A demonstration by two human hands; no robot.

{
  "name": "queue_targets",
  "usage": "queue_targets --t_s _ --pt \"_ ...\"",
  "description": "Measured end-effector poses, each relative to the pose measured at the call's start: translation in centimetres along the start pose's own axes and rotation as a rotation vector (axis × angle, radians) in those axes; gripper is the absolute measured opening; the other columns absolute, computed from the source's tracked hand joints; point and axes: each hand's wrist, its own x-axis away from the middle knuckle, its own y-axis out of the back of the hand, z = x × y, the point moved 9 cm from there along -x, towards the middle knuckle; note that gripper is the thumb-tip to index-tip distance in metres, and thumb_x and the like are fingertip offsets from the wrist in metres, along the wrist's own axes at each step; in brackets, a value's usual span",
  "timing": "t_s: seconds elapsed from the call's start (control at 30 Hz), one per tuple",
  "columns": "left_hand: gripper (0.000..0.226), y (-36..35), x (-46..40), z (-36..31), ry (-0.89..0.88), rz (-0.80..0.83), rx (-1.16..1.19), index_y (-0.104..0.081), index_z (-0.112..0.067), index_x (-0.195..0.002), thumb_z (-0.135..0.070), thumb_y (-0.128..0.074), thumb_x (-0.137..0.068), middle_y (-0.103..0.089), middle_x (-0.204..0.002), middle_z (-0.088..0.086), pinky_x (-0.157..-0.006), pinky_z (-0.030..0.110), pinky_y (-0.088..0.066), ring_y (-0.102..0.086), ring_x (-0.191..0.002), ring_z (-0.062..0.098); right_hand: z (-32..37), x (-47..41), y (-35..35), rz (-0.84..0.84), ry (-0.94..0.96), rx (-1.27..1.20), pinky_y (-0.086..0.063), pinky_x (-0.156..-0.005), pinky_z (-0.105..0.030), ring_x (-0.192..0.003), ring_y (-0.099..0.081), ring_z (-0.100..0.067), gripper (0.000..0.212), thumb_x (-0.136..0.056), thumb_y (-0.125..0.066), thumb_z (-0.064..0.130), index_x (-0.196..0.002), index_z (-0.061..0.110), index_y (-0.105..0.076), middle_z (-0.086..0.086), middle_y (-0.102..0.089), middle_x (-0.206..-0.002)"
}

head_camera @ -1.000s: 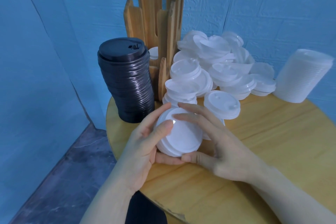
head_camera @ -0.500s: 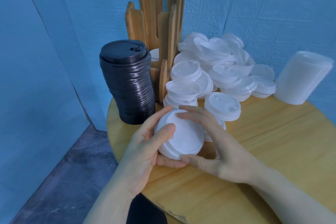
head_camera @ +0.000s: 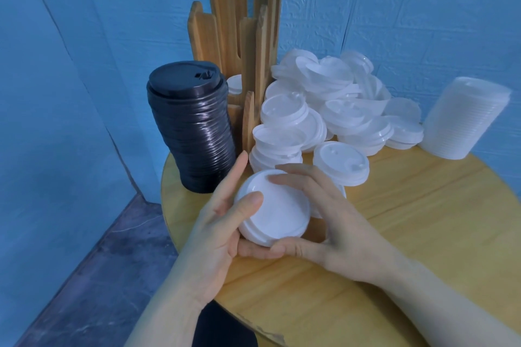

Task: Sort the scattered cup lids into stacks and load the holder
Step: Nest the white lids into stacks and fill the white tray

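Note:
Both hands hold a small stack of white lids [head_camera: 277,210] just above the round wooden table [head_camera: 394,234]. My left hand [head_camera: 220,222] grips it from the left with the thumb on top. My right hand [head_camera: 329,222] holds it from the right, fingers curled over the top and thumb underneath. Behind them lies a scattered pile of white lids [head_camera: 332,110]. The tall wooden holder [head_camera: 248,36] stands at the back, with one white lid [head_camera: 235,83] seen in a slot.
A tall stack of black lids [head_camera: 191,127] stands at the table's left edge, close to my left hand. A leaning stack of clear lids [head_camera: 465,118] sits at the back right. Blue walls close in behind; a grey floor lies to the left.
The hands have barely moved on the white stack; my left fingers have stretched a little upward along its far side. The view has shifted slightly.

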Motion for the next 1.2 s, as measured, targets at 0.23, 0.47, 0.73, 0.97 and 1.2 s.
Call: queue_targets --t_s 0.23,0.47,0.73,0.97,1.2 --pt "0.037 0.4 -0.1 0.1 -0.006 -0.025 0.026 -0.071 -0.03 -0.12 -0.017 -0.071 -0.084 -0.073 -0.117 -0.001 -0.054 0.041 -0.062 -0.073 -0.099 0.031 -0.2 0.0 0.4 -0.003 -0.017 0.051 -0.027 -0.114 -0.035 -0.141 -0.029 -0.007 0.066 -0.084 -0.061 0.056 -0.142 0.029 -0.044 0.016 -0.034 -0.149" --pt "0.05 0.5 -0.4 0.4 -0.011 -0.024 0.04 -0.069 -0.032 -0.123 -0.034 -0.078 -0.073 -0.07 -0.123 -0.01 -0.059 0.044 -0.062 -0.07 -0.108 0.023 -7.5 1.8 8.4 -0.495 -0.45 0.038 -0.027 -0.113 -0.048 -0.132 -0.035 -0.004 0.063 -0.079 -0.061 0.057 -0.136 0.039 -0.043 0.02 -0.045 -0.134" --pt "0.086 0.2 -0.6 0.5 0.008 0.024 0.011 -0.07 -0.037 -0.122 -0.051 -0.097 -0.042 -0.067 -0.128 -0.01 -0.065 0.047 -0.061 -0.069 -0.111 0.022 -10.8 1.9 6.3 -0.216 -0.616 0.184 -0.01 -0.098 -0.026 -0.137 -0.03 -0.011 0.063 -0.082 -0.071 0.045 -0.138 0.036 -0.045 0.013 -0.038 -0.146" --pt "0.052 0.4 -0.3 0.1 -0.051 -0.042 0.01 -0.059 -0.03 -0.133 -0.02 -0.062 -0.082 -0.071 -0.119 -0.014 -0.067 0.045 -0.062 -0.071 -0.107 0.015 -4.6 1.6 7.5 -0.518 -0.305 -0.068 -0.035 -0.097 -0.013 -0.122 -0.045 -0.002 0.052 -0.072 -0.073 0.052 -0.117 0.031 -0.061 0.004 -0.048 -0.126" --pt "0.061 0.2 -0.3 0.3 -0.065 0.026 -0.053 -0.057 -0.035 -0.134 -0.013 -0.076 -0.08 -0.068 -0.126 -0.009 -0.071 0.04 -0.062 -0.069 -0.111 0.025 -1.4 0.2 3.2 -0.347 -0.186 -0.021 -0.037 -0.096 -0.013 -0.123 -0.043 -0.005 0.068 -0.067 -0.07 0.067 -0.118 0.024 -0.058 0.008 -0.044 -0.125"
